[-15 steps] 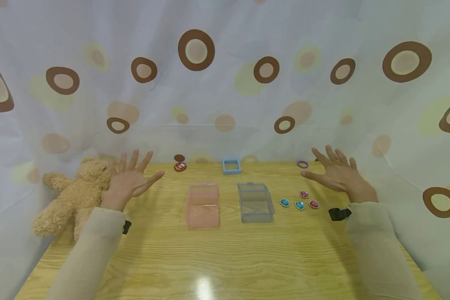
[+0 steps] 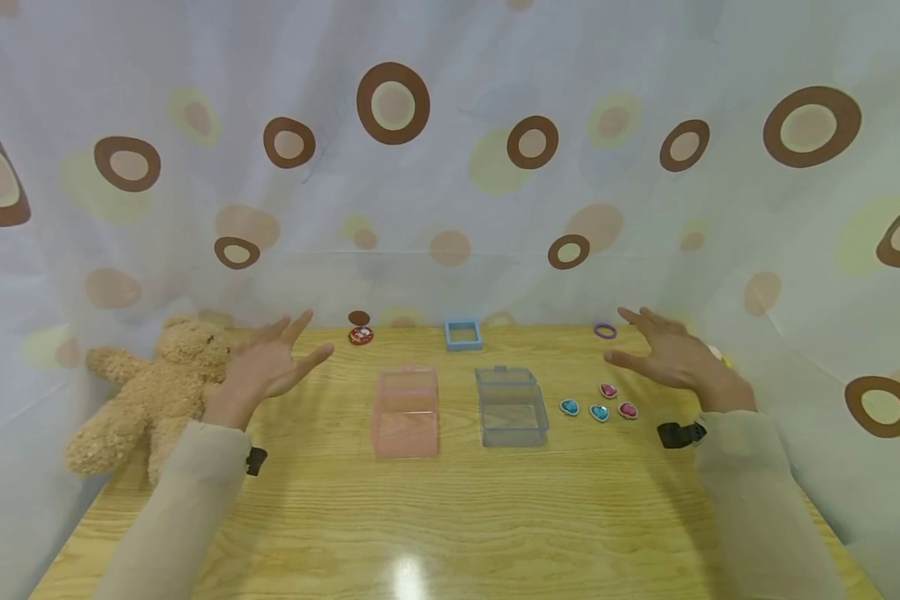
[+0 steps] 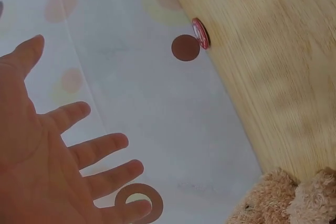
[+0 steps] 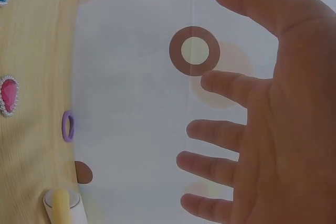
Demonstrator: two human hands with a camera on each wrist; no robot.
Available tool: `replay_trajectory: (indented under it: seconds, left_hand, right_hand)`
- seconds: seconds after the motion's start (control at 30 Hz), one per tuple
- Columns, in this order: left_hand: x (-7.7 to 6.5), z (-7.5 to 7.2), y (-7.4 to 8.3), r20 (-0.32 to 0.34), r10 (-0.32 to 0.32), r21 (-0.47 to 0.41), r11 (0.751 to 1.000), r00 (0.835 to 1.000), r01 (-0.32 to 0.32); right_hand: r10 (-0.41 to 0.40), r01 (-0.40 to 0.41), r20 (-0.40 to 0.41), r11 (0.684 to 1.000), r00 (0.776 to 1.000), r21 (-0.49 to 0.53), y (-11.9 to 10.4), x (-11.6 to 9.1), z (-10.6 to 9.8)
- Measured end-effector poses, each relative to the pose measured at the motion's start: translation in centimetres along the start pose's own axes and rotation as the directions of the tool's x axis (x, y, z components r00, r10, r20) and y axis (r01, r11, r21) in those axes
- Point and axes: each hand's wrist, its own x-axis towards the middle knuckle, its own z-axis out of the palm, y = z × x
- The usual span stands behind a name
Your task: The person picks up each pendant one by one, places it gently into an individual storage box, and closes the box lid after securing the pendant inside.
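My left hand [image 2: 258, 371] hovers over the table beside the teddy bear [image 2: 168, 375], fingers spread and holding nothing. On the other side my right hand [image 2: 675, 358] is also raised with spread fingers, nearest to a purple ring [image 2: 605, 331]. Between the hands stand a clear pink box [image 2: 407, 433] and a clear grey box [image 2: 513, 435], lids up. Right of the grey box lie two blue heart gems [image 2: 569, 407] and two pink heart gems [image 2: 627, 410]. In the left wrist view, a round red tin-like disc [image 3: 200, 33] shows at the table's back edge.
A light blue square frame [image 2: 463, 335] sits at the back of the wooden table [image 2: 435, 525]. Behind hangs a curtain [image 2: 450, 200] with printed circles. A white object with a yellow part [image 4: 62, 208], partly hidden by my right hand in the head view, stands at the back right.
Both hands have tilted, so their fingers appear lower and more foreshortened in the head view. A bit of the white and yellow object now shows beside the right hand. The table objects stay put.
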Motion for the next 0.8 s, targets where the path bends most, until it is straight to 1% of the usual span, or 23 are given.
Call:
replay_trajectory:
  seconds: [0.13,0.27,0.4,0.53,0.63,0.8]
  left_hand:
    - [0.1,0.1,0.1,0.006,0.024,-0.071,0.997,1.000,-0.024]
    - [0.2,0.3,0.2,0.019,0.056,-0.177,0.983,0.998,-0.052]
    - [0.2,0.7,0.5,0.030,0.068,-0.266,0.962,0.997,-0.058]
    - [0.2,1.1,0.9,0.019,0.080,-0.321,0.944,0.997,-0.069]
    - [0.2,1.5,1.0,0.007,0.088,-0.364,0.928,0.996,-0.079]
    - [0.1,1.8,1.5,0.016,0.084,-0.455,0.888,0.996,-0.068]
  right_hand:
    - [-0.034,0.034,-0.015,0.999,0.999,0.027,0.0,0.0,0.1]
    - [-0.063,0.064,-0.029,0.997,0.998,0.043,0.0,0.1,0.2]
    - [-0.063,0.065,-0.021,0.996,0.998,0.060,-0.1,0.0,0.4]
    - [-0.077,0.078,-0.013,0.992,0.997,0.098,-0.1,-0.1,0.7]
    - [-0.087,0.086,-0.003,0.986,0.996,0.146,-0.1,-0.3,1.0]
    - [-0.117,0.116,-0.010,0.973,0.993,0.198,-0.2,-0.4,1.2]
